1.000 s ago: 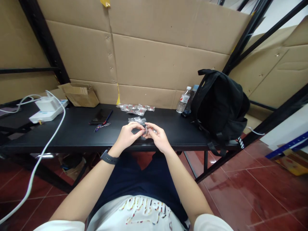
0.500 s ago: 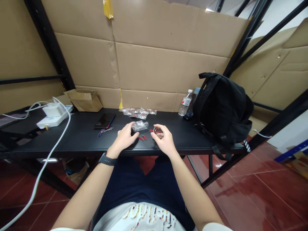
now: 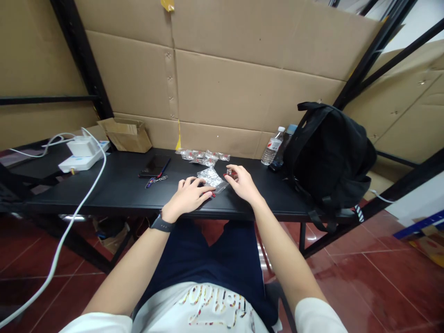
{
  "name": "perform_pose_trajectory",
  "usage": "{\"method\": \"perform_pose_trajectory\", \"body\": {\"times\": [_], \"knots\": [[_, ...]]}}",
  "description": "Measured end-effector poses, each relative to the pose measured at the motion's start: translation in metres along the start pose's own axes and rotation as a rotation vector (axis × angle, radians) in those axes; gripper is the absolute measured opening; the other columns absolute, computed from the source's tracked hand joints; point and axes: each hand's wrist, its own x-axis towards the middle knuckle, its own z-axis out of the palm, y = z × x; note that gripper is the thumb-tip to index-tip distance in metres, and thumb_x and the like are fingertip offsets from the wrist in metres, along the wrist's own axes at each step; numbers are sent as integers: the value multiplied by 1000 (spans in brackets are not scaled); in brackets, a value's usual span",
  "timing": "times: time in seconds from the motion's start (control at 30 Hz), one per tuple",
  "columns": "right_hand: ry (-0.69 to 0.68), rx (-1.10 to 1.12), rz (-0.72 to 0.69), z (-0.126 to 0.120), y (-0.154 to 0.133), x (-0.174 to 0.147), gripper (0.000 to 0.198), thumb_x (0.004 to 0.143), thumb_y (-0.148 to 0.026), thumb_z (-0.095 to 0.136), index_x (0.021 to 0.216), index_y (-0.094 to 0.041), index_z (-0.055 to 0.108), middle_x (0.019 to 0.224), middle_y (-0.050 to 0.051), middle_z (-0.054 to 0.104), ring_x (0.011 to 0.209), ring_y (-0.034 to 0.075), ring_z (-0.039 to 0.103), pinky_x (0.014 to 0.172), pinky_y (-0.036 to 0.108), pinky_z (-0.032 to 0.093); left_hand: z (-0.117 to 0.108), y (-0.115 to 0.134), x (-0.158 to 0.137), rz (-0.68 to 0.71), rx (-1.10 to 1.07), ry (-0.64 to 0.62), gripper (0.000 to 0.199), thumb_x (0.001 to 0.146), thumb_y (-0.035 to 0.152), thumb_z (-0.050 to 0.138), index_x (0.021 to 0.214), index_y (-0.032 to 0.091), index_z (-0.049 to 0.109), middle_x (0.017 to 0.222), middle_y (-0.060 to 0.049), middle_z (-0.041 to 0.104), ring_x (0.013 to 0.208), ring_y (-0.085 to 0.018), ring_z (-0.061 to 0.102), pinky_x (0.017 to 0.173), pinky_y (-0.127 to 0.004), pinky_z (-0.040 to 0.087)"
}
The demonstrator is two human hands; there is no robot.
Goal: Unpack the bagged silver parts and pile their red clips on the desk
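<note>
A crinkled clear plastic bag lies on the black tabletop between my hands. My left hand is open, palm down, with its fingers spread at the near left edge of the bag. A small red cord loop shows by its thumb, partly covered. At the bag's right side, my right hand is closed, thumb and fingers pinching a small red and silver piece. The fingers hide most of that piece. Behind the bag lie several small clear packets with red bits inside.
To the left are a phone, a keychain, an open cardboard box and a white power strip with a trailing cable. Water bottles and a black backpack stand at the right. A cardboard wall closes off the back.
The clear bag now lies flatter and nearer, between the hands. My left hand has moved right over the red loops; my right hand has shifted slightly away from me. The view has tilted a little.
</note>
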Motion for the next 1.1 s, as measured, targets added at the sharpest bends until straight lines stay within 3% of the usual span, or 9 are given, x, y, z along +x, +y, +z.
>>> {"method": "perform_pose_trajectory", "body": {"times": [0.2, 0.3, 0.5, 0.57, 0.7, 0.83, 1.0, 1.1], "knots": [[-175, -21, -54, 7, 0, 38, 39, 80, -31, 78, 117, -21, 70, 94, 3, 72, 78, 18, 67, 82, 34, 54, 3, -2, 1, 5, -6, 3, 46, 106, 60, 32, 137, 51, 65, 154, -3, 54, 140, -41, 37, 108, -59, 30], [-126, 103, 6, 21, 9, 56, 33, 82, -37, 77, 111, -22, 71, 95, 3, 72, 77, 17, 68, 78, 32, 55, 1, 1, 0, 8, -43, 17, 48, 105, 59, 35, 142, 42, 61, 154, -4, 54, 142, -38, 36, 109, -57, 30], [-82, 359, 119, 45, 25, 69, 45, 77, -46, 78, 111, -21, 66, 103, 4, 70, 75, 16, 71, 74, 29, 57, 0, 2, 3, -118, -154, 88, 67, 105, 60, 35, 160, 21, 33, 138, -14, 66, 139, -34, 45, 110, -53, 32], [-59, 367, 103, 45, 23, 61, 47, 78, -46, 78, 114, -21, 63, 108, 4, 70, 74, 15, 71, 73, 28, 57, 1, 1, 5, -130, -125, 83, 60, 106, 59, 33, 153, 24, 46, 137, -14, 66, 138, -34, 47, 110, -54, 32], [-69, 410, 125, 42, 15, 48, 54, 84, -50, 71, 128, -25, 50, 110, 4, 69, 68, 13, 71, 64, 26, 56, 4, 0, 7, -199, -27, 111, 53, 106, 59, 32, 119, 25, 72, 132, -14, 68, 131, -38, 52, 105, -57, 34], [-155, 445, 196, 43, 13, 46, 59, 87, -48, 68, 134, -27, 41, 114, 5, 67, 66, 14, 72, 60, 26, 56, 3, 0, 6, -325, -25, 169, 52, 105, 58, 35, 110, 22, 73, 127, -17, 70, 130, -40, 52, 105, -60, 32], [-234, 392, 192, 43, 15, 44, 50, 95, -43, 60, 137, -26, 39, 117, 6, 64, 68, 14, 74, 71, 30, 59, 2, 0, 5, -210, -54, 177, 24, 100, 41, 53, 107, 25, 70, 128, -11, 72, 140, -36, 45, 109, -58, 29], [-212, 306, 192, 41, 17, 45, 48, 98, -43, 58, 138, -24, 39, 118, 7, 63, 67, 13, 73, 81, 34, 59, 2, 1, 4, -173, -56, 181, 20, 98, 26, 49, 106, 26, 68, 128, -9, 73, 136, -32, 51, 110, -58, 26]]}}
